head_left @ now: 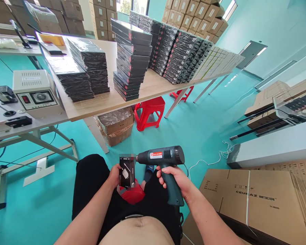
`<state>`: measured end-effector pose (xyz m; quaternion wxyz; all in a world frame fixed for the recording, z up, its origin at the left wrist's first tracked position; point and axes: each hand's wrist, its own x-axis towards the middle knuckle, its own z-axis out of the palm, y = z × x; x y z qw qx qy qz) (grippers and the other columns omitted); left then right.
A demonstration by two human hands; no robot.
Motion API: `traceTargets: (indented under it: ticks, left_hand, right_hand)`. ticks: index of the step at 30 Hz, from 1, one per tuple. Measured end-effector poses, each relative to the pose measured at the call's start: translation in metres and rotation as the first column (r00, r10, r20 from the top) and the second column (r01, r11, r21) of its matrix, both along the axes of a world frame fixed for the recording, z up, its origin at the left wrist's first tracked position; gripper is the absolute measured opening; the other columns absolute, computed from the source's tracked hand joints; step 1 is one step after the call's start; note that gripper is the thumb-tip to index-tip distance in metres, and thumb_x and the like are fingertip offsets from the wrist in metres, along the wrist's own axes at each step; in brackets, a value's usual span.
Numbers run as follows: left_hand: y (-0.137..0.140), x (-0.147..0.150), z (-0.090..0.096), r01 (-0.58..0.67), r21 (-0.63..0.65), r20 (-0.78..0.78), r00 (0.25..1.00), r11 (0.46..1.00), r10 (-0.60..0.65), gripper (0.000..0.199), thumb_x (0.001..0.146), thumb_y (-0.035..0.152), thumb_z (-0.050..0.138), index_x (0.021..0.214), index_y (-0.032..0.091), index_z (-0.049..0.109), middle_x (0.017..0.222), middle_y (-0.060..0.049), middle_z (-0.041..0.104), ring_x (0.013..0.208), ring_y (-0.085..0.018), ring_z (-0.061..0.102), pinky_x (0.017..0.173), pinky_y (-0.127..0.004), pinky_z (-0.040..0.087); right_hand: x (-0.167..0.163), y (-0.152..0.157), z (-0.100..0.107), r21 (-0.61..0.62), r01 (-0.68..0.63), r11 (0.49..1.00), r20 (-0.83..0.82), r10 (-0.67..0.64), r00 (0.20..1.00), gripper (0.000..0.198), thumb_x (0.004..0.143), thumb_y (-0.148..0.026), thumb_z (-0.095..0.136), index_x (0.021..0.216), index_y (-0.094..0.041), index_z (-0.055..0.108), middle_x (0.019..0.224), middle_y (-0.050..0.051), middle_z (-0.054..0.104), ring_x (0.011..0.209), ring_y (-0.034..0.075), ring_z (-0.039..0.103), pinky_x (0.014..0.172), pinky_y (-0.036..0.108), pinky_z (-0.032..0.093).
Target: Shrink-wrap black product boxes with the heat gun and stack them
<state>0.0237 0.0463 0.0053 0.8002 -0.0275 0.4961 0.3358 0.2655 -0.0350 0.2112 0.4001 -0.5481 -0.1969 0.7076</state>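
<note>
Turquoise floor [206,129] fills the room, and a long wooden table [153,86] far ahead carries stacks of black boxes [131,61]. Near the bottom, the left hand [114,175] is closed around a small black box [126,173] over the lap. Just right of it, the right hand [177,182] grips the handle of a dark heat gun [165,160], whose nozzle points at the box. At near right lies a big carton [265,197].

Packing workshop, stacked black boxes [131,64] on long table [153,86], cartons [193,15], sealing machine [35,93]
</note>
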Motion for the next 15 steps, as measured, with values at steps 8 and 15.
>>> traceTargets:
  ticks: [8,15]
  left_hand:
    - [0.002,-0.002,-0.005,0.011,0.038,-0.093,0.996,0.999,-0.008,0.012,0.056,0.022,0.048,0.067,0.019,0.051,0.054,-0.006,0.060,0.045,-0.024,0.058,0.044,-0.035,0.048]
    - [0.005,-0.002,-0.005,-0.107,0.066,-0.111,0.987,0.992,0.114,0.013,0.052,0.020,0.048,0.065,0.018,0.051,0.055,-0.006,0.059,0.043,-0.023,0.057,0.041,-0.033,0.046]
  right_hand:
    - [-0.004,-0.002,0.004,0.046,-0.162,0.986,0.084,0.158,0.984,0.027,0.075,-0.026,0.058,0.097,-0.011,0.063,0.077,0.007,0.067,0.059,0.015,0.062,0.048,0.024,0.050]
    - [0.008,-0.043,0.012,-0.150,-0.504,0.850,0.054,0.517,0.855,0.029,0.067,-0.020,0.062,0.094,-0.010,0.063,0.070,0.006,0.066,0.051,0.015,0.060,0.045,0.024,0.047]
